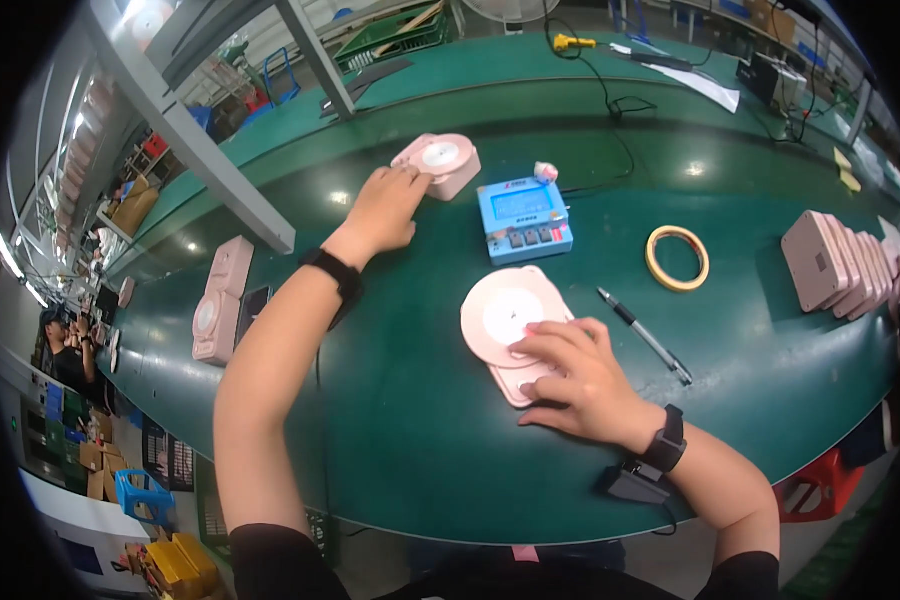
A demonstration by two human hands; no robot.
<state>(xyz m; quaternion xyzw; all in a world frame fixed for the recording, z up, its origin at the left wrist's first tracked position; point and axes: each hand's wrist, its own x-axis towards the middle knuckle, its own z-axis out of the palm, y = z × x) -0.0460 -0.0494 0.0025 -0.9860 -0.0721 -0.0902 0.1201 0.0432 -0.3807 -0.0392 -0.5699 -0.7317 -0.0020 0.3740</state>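
Observation:
My right hand rests on the near end of a flat pink device with a white round disc, lying in front of me on the green belt; the fingers press down on it. My left hand reaches far forward, its fingers touching the edge of a second pink device with a white disc. A small blue tester box with a screen and buttons sits between the two devices.
A black pen and a yellow tape roll lie to the right. Several pink units stand in a row at far right. Two pink units lie left. A grey frame post crosses upper left. Another person is at far left.

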